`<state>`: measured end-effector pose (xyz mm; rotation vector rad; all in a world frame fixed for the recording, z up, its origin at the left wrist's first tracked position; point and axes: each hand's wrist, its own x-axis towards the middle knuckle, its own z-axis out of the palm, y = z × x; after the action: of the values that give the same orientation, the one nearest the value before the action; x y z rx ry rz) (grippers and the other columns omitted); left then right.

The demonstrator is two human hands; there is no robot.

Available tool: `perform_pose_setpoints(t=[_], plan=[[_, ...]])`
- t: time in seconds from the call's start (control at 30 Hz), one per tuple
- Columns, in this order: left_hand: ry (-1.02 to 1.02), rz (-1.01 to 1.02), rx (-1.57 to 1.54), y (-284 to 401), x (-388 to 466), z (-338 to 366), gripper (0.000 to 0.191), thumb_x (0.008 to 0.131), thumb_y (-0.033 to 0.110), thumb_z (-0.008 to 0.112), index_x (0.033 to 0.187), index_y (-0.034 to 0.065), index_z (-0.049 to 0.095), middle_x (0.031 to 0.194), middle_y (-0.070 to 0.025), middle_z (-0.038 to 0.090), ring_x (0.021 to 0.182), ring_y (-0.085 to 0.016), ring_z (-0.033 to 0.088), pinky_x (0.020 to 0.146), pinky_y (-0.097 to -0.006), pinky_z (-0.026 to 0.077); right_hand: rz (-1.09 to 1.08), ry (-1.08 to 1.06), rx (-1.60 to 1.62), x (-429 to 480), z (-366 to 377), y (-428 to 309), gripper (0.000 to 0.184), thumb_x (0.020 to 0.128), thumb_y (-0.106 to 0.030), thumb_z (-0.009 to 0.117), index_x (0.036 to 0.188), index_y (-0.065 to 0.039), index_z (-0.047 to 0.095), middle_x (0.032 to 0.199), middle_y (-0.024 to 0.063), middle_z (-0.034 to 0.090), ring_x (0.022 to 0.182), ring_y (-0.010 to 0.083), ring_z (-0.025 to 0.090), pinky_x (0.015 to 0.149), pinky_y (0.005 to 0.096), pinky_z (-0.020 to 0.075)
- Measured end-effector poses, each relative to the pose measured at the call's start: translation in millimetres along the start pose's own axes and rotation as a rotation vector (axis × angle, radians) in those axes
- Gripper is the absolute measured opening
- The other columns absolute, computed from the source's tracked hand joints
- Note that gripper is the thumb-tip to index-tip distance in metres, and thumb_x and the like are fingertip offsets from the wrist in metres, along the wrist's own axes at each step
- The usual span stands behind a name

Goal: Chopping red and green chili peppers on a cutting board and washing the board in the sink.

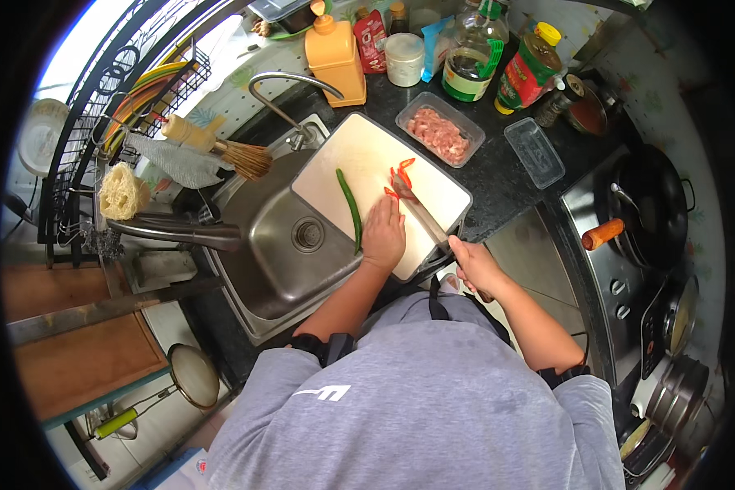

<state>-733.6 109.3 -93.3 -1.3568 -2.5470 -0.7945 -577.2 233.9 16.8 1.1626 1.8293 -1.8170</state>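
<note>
A white cutting board (337,153) lies partly over the sink and partly on the counter. My right hand (474,266) grips the handle of a kitchen knife (425,217), whose blade lies across the board with its tip among cut red chili pieces (406,174). Flat on the board to the left of the blade is my left hand (384,233), fingers stretched out and close together. Its fingertips reach a bit of red chili; whether something is pinned beneath them is hidden. A whole green chili (350,208) rests just left of that hand.
Behind the board stand a plastic tub of raw cut meat (438,136), a clear lid (534,152), an orange dispenser (337,64) and several bottles. The sink (269,245) with its faucet is at left. A black pan (649,202) sits on the stove at right.
</note>
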Motion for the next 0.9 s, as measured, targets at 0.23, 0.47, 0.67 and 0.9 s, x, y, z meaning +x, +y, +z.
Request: perform_pose_setpoints(t=[0.23,0.47,0.67,0.9], plan=[[0.038,0.013,0.006,-3.1,-0.8,-2.6,0.039,0.086,0.016,0.057,0.118,-0.0049,0.053,0.120,-0.0189,0.051,0.112,-0.034,0.050,0.100,-0.0430,0.039,0.081,0.019,-0.390,-21.3,-17.0,-0.3,0.051,0.096,-0.046,0.040,0.108,-0.002,0.062,0.071,0.0140,0.063,0.075,0.0304,0.061,0.079,0.0375,0.0473],[0.069,0.033,-0.047,-3.0,-2.1,-6.2,0.035,0.084,0.013,0.059,0.113,-0.0063,0.055,0.116,-0.0194,0.052,0.110,-0.035,0.051,0.098,-0.0440,0.040,-0.216,0.181,-0.352,-27.2,6.2,15.5,0.044,0.096,-0.043,0.041,0.122,-0.012,0.058,0.104,0.0176,0.065,0.097,0.0364,0.062,0.087,0.0379,0.0471],[0.071,0.059,-0.012,-2.0,-5.6,-6.5,0.034,0.083,0.013,0.060,0.110,-0.0071,0.056,0.115,-0.0205,0.053,0.109,-0.036,0.051,0.097,-0.0451,0.040,-0.193,0.144,-0.479,-16.1,15.7,2.1,0.045,0.096,-0.045,0.040,0.121,-0.013,0.059,0.101,0.0179,0.065,0.092,0.0377,0.062,0.083,0.0408,0.0482],[0.054,0.018,-0.053,-2.4,-0.4,-3.0,0.034,0.083,0.014,0.060,0.109,-0.0073,0.056,0.116,-0.0222,0.053,0.109,-0.037,0.051,0.098,-0.0457,0.040,-0.264,0.098,-0.433,2.5,4.2,4.8,0.047,0.096,-0.045,0.038,0.124,-0.012,0.057,0.105,0.0191,0.064,0.099,0.0358,0.061,0.086,0.0387,0.0471]])
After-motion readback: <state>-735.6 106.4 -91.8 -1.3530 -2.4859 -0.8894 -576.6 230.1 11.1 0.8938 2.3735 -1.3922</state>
